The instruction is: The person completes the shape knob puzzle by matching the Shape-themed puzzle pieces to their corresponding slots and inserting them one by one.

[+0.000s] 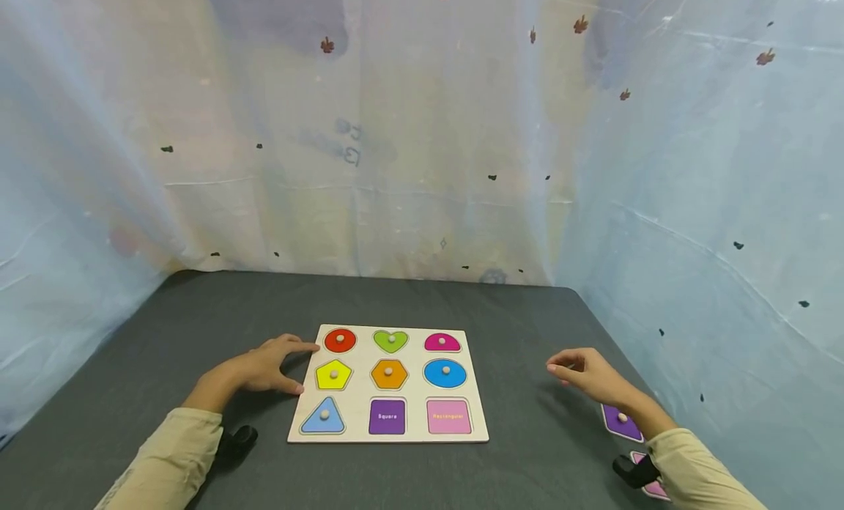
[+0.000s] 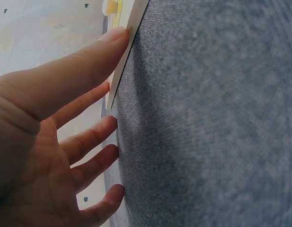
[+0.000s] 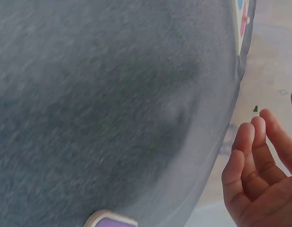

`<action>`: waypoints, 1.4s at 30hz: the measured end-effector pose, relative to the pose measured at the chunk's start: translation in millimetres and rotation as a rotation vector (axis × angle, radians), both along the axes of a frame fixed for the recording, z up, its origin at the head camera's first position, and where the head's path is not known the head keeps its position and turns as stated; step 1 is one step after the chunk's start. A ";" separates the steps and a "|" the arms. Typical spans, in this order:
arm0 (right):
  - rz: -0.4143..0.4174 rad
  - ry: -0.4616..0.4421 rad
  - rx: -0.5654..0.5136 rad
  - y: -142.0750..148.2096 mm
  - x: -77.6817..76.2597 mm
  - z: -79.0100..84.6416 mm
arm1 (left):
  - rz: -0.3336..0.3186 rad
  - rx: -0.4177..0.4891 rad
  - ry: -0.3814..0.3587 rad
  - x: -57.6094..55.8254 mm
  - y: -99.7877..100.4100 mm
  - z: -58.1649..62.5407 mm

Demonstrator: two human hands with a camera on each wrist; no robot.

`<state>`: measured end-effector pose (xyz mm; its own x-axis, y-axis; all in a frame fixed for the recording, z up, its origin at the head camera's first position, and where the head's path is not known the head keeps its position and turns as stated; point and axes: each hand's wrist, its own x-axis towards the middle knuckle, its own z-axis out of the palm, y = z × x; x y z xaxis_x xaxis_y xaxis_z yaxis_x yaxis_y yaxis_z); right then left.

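A wooden shape puzzle board (image 1: 356, 407) lies on the dark table. Along its left edge, my left hand (image 1: 267, 365) touches it with thumb and forefinger, the other fingers spread loosely. Seven knobbed shapes, several in all, sit in it, among them a yellow pentagon (image 1: 333, 375) and a light blue triangle (image 1: 322, 418). Bare recesses show for the square (image 1: 387, 417) and rectangle (image 1: 449, 416). To the right, my right hand (image 1: 590, 374) hovers above the table with relaxed fingers, holding nothing. A purple square piece (image 1: 622, 423) and a pink piece (image 1: 654, 489) lie partly hidden beneath my right forearm.
The dark grey tabletop (image 1: 514, 334) spreads around the board. Pale printed sheeting (image 1: 409, 129) hangs behind the table and along both sides. Black straps (image 1: 236, 445) are on my wrists.
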<state>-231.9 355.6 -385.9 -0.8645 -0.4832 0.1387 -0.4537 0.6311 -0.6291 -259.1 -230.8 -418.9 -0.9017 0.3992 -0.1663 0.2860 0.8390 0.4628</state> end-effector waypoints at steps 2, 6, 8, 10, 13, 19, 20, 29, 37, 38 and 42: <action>-0.009 0.007 0.008 4.5 1.8 -0.5 | -0.003 0.000 0.002 -0.1 0.7 1.2; -0.062 -0.054 0.023 15.3 4.4 -1.1 | -0.011 0.003 0.001 -0.3 2.5 1.9; -0.086 -0.085 0.030 21.4 4.6 -1.7 | -0.013 0.005 0.001 -0.3 2.8 1.6; -0.090 -0.089 0.037 27.4 4.7 -2.6 | -0.012 0.007 0.002 -0.2 2.7 1.4; -0.088 -0.079 0.044 36.2 5.9 -3.8 | -0.014 0.012 0.008 0.1 2.2 1.5; -0.105 -0.121 0.031 52.3 10.6 -4.4 | -0.015 0.014 0.009 0.1 1.0 2.3; -0.107 -0.133 0.029 54.9 11.1 -4.6 | -0.014 0.011 0.009 0.0 0.8 2.3; -0.080 -0.268 -0.016 82.8 17.3 -6.7 | -0.004 0.012 0.003 1.2 -0.3 2.0; -0.006 -0.322 -0.015 107.2 26.6 -9.6 | -0.006 0.008 -0.001 0.0 0.0 3.0; -0.006 -0.328 -0.016 109.4 27.9 -10.6 | -0.008 0.007 -0.001 -0.2 -0.2 2.7; -0.018 -0.380 -0.042 117.9 33.0 -17.3 | -0.016 0.010 -0.001 -0.9 -1.2 -0.2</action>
